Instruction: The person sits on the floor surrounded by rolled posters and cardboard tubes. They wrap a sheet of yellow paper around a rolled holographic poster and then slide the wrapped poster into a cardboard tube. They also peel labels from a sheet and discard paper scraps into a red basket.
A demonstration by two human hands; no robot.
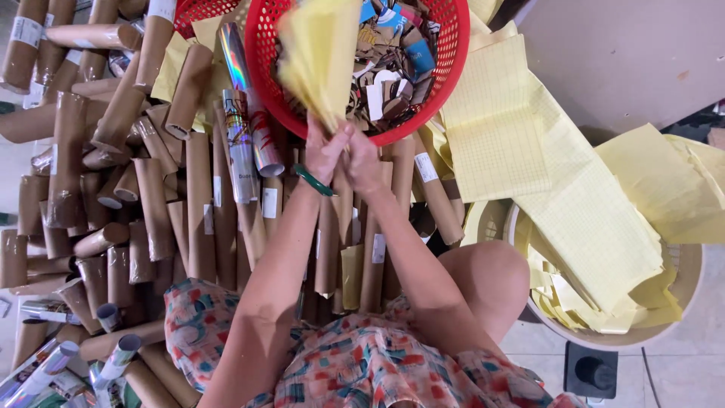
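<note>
Both of my hands are clasped together on the lower end of a yellow paper sheet, which is blurred and fans upward over a red plastic basket. My left hand has a green bangle at its wrist. My right hand presses against the left one, gripping the same paper. The basket holds scraps of cardboard and paper. Under my forearms lies a heap of brown cardboard tubes.
Shiny holographic foil rolls lie among the tubes left of the basket. Long yellow gridded sheets trail into a beige round tub at the right. A second red basket sits top left. A black object rests on the tiled floor.
</note>
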